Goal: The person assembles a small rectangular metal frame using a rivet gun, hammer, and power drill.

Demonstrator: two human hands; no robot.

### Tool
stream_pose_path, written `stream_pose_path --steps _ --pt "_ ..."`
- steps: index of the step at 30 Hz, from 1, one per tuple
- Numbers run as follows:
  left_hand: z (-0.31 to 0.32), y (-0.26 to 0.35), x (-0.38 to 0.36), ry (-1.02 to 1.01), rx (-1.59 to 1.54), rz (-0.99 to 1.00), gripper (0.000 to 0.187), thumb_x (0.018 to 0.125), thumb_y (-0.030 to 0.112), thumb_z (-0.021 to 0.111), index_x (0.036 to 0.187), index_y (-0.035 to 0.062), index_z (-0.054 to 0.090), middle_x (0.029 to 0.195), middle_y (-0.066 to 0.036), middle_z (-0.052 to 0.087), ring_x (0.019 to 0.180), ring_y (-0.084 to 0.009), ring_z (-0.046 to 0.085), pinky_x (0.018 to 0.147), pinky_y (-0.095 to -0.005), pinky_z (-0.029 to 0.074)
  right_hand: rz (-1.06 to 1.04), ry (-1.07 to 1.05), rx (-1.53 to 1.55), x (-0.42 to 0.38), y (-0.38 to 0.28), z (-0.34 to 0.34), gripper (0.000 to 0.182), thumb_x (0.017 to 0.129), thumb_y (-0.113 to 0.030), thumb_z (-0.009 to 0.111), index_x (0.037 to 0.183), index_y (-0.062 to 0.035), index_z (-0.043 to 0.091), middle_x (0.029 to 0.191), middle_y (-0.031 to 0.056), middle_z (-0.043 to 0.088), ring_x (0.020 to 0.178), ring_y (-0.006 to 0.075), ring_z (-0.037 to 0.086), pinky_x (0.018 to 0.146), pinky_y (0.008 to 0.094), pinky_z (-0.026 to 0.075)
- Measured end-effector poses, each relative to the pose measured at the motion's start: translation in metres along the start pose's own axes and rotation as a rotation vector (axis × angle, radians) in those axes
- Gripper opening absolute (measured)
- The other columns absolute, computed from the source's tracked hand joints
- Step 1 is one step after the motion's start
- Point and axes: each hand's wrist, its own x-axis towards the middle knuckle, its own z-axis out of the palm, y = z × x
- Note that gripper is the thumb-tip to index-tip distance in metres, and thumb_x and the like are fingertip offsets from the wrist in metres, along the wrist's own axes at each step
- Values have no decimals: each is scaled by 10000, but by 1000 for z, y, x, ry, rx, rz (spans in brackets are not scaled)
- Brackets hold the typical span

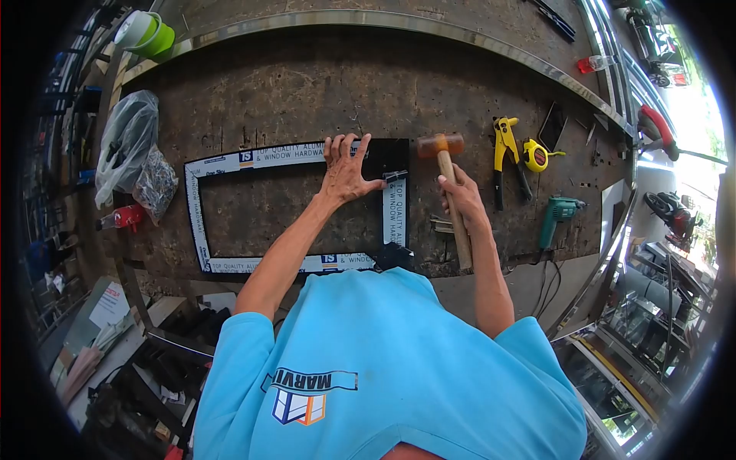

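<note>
A dark rectangular window frame [222,161], its bars covered with printed white protective tape, lies flat on the wooden workbench [284,92]. My left hand [346,172] rests with spread fingers on its far bar, close to the far right corner. The thumb points toward the right-hand bar. In my right hand [464,201] is a mallet [441,145] with an orange-brown head, gripped by its wooden handle. The mallet's head is just right of the frame's far right corner, apart from it. Black pieces show at both right corners.
Right of the mallet lie a yellow hand riveter [504,146], a yellow tape measure [536,156] and a green power drill [558,218] with a cord. Plastic bags [132,146] and a red bottle [123,218] are at the left. A metal bar [368,17] crosses the far side.
</note>
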Motion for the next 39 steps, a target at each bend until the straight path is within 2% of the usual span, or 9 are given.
stream_pose_path --steps 5,7,12,14,17,25,30,33,39 --pt "0 1 -1 -4 22 -33 1138 572 700 739 1435 98 306 1309 -151 274 1289 -352 168 1112 -539 41 13 242 220 2 31 37 493 914 -216 575 1349 -86 382 704 19 480 502 104 515 438 251 442" --pt "2 1 -1 -19 42 -40 1137 573 698 740 1435 97 305 1310 -151 273 1288 -353 169 1111 -541 45 -77 45 59 -13 19 52 589 900 -206 594 1409 -87 322 710 22 492 487 107 514 423 252 442" --pt "4 -7 -4 32 -33 5 1132 578 698 739 1439 111 298 1307 -149 277 1286 -351 174 1107 -539 53 -228 105 -232 38 9 -17 443 856 -275 663 1250 -85 589 787 33 600 568 87 547 527 260 469" --pt "1 -5 -4 49 9 46 1120 581 702 734 1433 119 301 1303 -146 283 1284 -352 181 1108 -538 51 -604 345 -480 71 27 -60 317 830 -327 698 973 -45 715 869 125 673 846 199 633 763 342 485" --pt "2 -7 -8 65 47 65 1083 578 717 726 1399 133 329 1294 -140 298 1284 -350 194 1114 -530 51 -490 766 -1050 77 21 -112 908 726 -525 734 1412 -63 360 1339 258 438 1227 422 422 1022 484 347" --pt "6 -11 -3 136 -95 17 1009 523 761 720 1248 122 428 1283 -130 325 1301 -328 215 1128 -504 58 -96 503 -1066 90 16 -129 1117 614 -535 801 1444 -53 230 1376 271 372 1270 440 377 1041 539 322" --pt "13 -14 -6 152 -102 27 1028 505 750 738 1240 101 428 1278 -126 331 1298 -331 222 1127 -503 73 -157 393 -883 96 -20 -133 587 667 -273 731 1149 -6 528 973 177 632 954 327 622 785 390 485" --pt "11 -14 -7 174 -113 36 1030 495 756 736 1230 99 436 1281 -126 325 1303 -323 217 1135 -494 64 -297 107 -524 51 -30 -91 490 722 -265 709 1109 -11 548 932 110 637 841 241 632 716 353 477" --pt "7 -10 -6 171 -134 17 973 478 693 776 1189 89 498 1261 -133 340 1276 -347 244 1124 -514 104 113 -384 -93 -15 -46 58 432 844 -302 677 1153 -50 511 844 11 562 760 96 547 579 248 466"
